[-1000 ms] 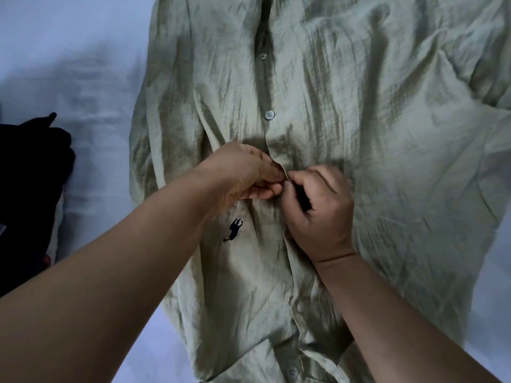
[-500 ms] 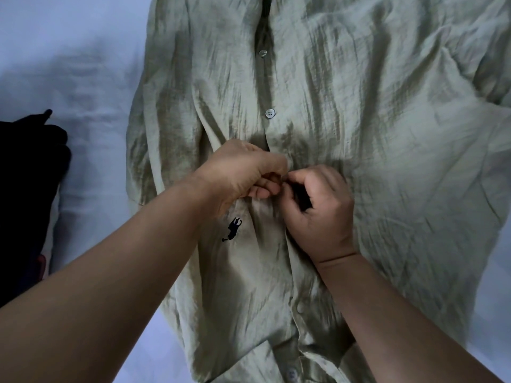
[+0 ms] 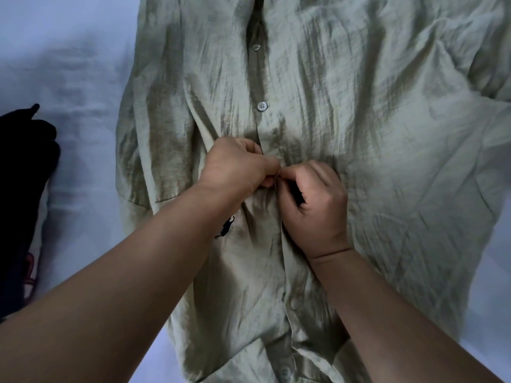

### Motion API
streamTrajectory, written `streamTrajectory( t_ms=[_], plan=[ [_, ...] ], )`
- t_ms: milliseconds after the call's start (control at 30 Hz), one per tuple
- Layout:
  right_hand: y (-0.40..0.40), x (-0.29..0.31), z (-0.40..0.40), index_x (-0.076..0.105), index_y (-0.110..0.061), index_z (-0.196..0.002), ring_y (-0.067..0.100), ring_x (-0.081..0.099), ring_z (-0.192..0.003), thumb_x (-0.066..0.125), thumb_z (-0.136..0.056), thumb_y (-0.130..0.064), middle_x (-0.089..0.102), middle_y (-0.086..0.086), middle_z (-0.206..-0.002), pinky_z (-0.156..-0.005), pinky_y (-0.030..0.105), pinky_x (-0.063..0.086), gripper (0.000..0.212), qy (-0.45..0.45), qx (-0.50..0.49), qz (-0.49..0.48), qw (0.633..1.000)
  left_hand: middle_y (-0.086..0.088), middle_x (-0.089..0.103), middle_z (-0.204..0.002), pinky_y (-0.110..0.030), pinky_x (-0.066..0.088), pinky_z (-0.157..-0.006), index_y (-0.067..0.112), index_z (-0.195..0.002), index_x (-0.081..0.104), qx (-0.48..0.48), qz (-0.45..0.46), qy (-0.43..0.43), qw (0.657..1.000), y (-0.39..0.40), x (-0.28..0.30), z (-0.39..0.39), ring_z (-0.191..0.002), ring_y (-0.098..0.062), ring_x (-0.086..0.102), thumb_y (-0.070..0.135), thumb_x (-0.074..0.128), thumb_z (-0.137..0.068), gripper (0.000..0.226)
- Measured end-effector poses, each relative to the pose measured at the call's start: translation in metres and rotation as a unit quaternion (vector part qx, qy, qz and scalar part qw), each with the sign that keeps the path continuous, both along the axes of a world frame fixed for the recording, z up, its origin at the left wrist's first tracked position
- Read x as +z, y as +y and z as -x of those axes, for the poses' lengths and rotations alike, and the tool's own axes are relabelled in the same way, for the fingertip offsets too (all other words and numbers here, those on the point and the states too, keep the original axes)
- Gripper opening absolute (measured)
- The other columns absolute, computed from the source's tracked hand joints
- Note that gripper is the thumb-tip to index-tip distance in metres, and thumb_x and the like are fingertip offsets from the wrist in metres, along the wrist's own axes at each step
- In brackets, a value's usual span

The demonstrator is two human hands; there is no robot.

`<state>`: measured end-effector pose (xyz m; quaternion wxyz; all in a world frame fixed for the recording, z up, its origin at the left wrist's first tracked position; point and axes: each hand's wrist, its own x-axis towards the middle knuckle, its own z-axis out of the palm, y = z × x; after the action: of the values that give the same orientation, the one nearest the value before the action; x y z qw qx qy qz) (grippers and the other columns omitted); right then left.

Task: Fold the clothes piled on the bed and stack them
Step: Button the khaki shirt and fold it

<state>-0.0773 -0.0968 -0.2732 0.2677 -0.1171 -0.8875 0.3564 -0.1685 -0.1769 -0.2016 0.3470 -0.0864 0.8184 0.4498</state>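
Olive shirt [image 3: 345, 134] lies unfolded; left hand [image 3: 237, 168] and right hand [image 3: 313, 201] pinch its placket, buttoning; folding and stacking remain.

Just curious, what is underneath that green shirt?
The green shirt lies spread on a pale bedsheet, visible around its edges. Anything directly under the fabric is covered and cannot be seen.

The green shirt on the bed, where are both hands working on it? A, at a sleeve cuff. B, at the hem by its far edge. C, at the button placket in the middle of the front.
C: the left hand and right hand pinch the green shirt at its button placket.
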Motion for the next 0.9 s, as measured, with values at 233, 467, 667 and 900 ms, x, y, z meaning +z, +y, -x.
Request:
streamTrajectory(
  t_ms=[233, 467, 667, 900],
  plan=[
    [-0.001, 0.000, 0.000, 0.064, -0.001, -0.078, 0.032, 0.057, -0.069, 0.058, -0.085, -0.009, 0.061, 0.013, -0.074, -0.063, 0.040, 0.047, 0.012, 0.011, -0.004, -0.002, 1.000, -0.004, 0.061, -0.050, -0.018, 0.040, -0.047, 0.011, -0.059, 0.057, -0.022, 0.033, 0.020, 0.999, 0.002, -0.003, 0.002, -0.044, -0.012, 0.053, 0.006, 0.072, -0.068, 0.018],
    [0.000, 0.001, 0.001, 0.063, -0.004, -0.079, 0.029, 0.056, -0.071, 0.064, -0.082, -0.009, 0.060, 0.010, -0.073, -0.064, 0.036, 0.042, 0.007, -0.004, -0.005, -0.005, 1.000, -0.001, 0.056, -0.052, -0.022, 0.044, -0.050, 0.011, -0.063, 0.056, -0.041, 0.022, 0.037, 0.998, -0.002, -0.006, 0.001, -0.048, -0.013, 0.051, 0.005, 0.072, -0.068, 0.018],
    [-0.002, 0.002, 0.001, 0.067, -0.003, -0.088, 0.028, 0.059, -0.076, 0.061, -0.085, -0.012, 0.063, 0.009, -0.081, -0.068, 0.041, 0.047, 0.011, -0.019, 0.001, 0.001, 1.000, 0.005, 0.052, -0.044, -0.019, 0.045, -0.046, 0.011, -0.063, 0.054, -0.014, -0.012, 0.027, 0.999, -0.002, -0.009, 0.000, -0.041, -0.008, 0.050, 0.000, 0.070, -0.068, 0.021],
    [-0.002, 0.003, 0.001, 0.067, -0.005, -0.089, 0.030, 0.059, -0.076, 0.054, -0.087, -0.018, 0.062, 0.009, -0.081, -0.066, 0.043, 0.047, 0.019, -0.029, 0.004, -0.037, 0.999, -0.004, 0.063, -0.069, -0.039, 0.059, -0.070, 0.014, -0.085, 0.056, -0.029, -0.033, 0.042, 0.998, -0.007, -0.012, 0.001, -0.063, -0.016, 0.060, 0.000, 0.074, -0.067, 0.028]
  ],
)
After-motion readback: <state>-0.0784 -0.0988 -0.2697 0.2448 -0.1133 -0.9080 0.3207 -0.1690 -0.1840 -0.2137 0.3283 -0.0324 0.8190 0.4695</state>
